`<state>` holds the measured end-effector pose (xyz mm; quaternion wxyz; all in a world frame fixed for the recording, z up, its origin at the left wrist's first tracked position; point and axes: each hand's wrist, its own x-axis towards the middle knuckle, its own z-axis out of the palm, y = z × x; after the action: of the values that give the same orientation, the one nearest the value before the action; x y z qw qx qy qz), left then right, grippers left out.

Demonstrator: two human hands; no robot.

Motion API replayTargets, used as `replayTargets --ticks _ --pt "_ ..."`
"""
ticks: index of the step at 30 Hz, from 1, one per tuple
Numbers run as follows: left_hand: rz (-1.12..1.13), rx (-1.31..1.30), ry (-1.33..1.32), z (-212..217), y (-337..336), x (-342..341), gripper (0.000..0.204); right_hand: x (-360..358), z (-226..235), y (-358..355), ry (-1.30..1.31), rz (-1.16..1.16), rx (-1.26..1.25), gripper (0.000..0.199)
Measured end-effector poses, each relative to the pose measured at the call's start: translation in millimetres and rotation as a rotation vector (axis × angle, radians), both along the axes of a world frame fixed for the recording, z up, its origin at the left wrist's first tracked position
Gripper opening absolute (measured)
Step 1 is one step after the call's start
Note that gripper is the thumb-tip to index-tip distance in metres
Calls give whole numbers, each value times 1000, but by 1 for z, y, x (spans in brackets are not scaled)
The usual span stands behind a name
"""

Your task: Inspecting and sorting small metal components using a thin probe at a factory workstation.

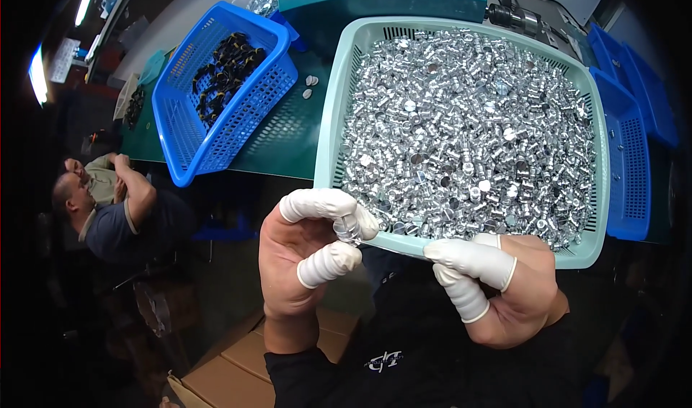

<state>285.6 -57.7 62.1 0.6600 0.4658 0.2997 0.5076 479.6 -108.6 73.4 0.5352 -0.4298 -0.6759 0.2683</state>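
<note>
A pale green basket (333, 112) heaped with small shiny silver metal parts (461, 141) stands in front of me. At its near left corner my left hand (303, 253) is closed, with a small silver metal part (347, 228) pinched between thumb and fingers. White finger cots cover the thumb and fingers that show. Just over the basket's near rim, my right hand (497, 285) has its thumb and index finger, also in white cots, pressed together. Whatever lies between those tips is too small or hidden to make out.
A blue basket (245, 112) of black and yellowish parts sits at the left on the green table (288, 141), near a few small round discs (310, 83). Blue bins (626, 156) stand at the right. Cardboard boxes (252, 357) lie below; another person (130, 206) sits at far left.
</note>
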Motion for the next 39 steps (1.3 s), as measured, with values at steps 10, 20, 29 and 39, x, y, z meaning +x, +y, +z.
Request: replayTargets --ticks 10,20,29,39 --pt "12 51 17 -2 -1 -17 40 -10 1 3 -29 29 43 21" --pt "36 57 -71 -12 -4 -38 36 -25 5 8 -155 75 59 23" --pt "-77 -41 -144 -26 -6 -68 36 -46 -3 14 -121 238 -76 20" --pt "162 80 3 -18 -22 -96 30 -91 -14 26 5 373 -130 17"
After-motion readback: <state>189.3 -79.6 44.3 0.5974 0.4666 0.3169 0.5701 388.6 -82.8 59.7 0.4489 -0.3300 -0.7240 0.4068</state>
